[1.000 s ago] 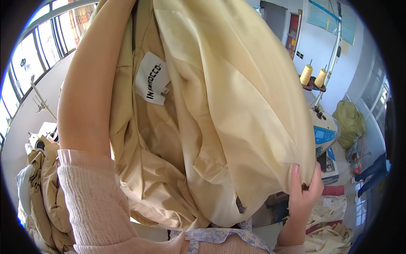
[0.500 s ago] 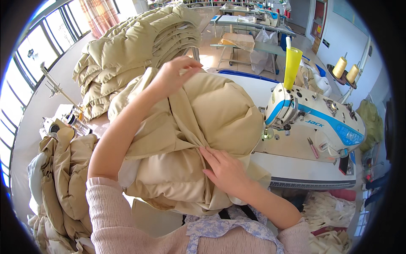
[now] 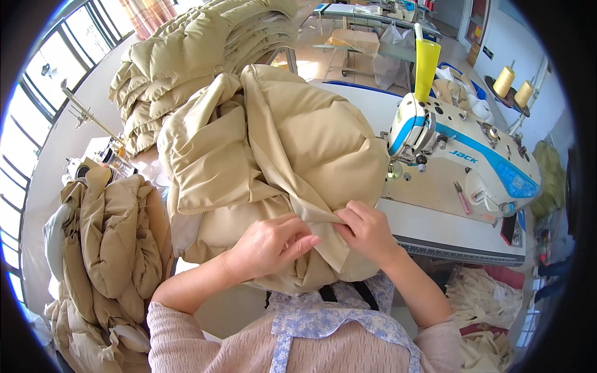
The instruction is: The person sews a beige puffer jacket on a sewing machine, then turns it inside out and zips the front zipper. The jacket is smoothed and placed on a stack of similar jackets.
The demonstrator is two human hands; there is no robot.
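A beige padded jacket (image 3: pixel 317 133) lies bunched in front of me, partly on the sewing table and reaching toward my lap. A long folded flap (image 3: pixel 280 165) runs down its middle, and a zip (image 3: pixel 233 206) edges the panel to its left. My right hand (image 3: pixel 368 235) pinches the lower edge of this flap. Just left of it, my left hand (image 3: pixel 273 247) hovers over the jacket's near part, fingers loosely bent and thumb held apart, with nothing seen in it. The sewing machine (image 3: pixel 460 146), white and blue, stands right of the jacket.
Thread snips (image 3: pixel 462 198) lie on the machine bed. A yellow cup-like holder (image 3: pixel 426 69) sits atop the machine. Stacked padded pieces (image 3: pixel 180 59) rise at the far left, with more beige garments (image 3: pixel 115 242) hanging at my left. Two thread cones (image 3: pixel 505 81) stand at right.
My left hand has come down from the jacket's far top to its near part. My right hand has shifted right and now pinches the flap edge, which lies folded over the zip.
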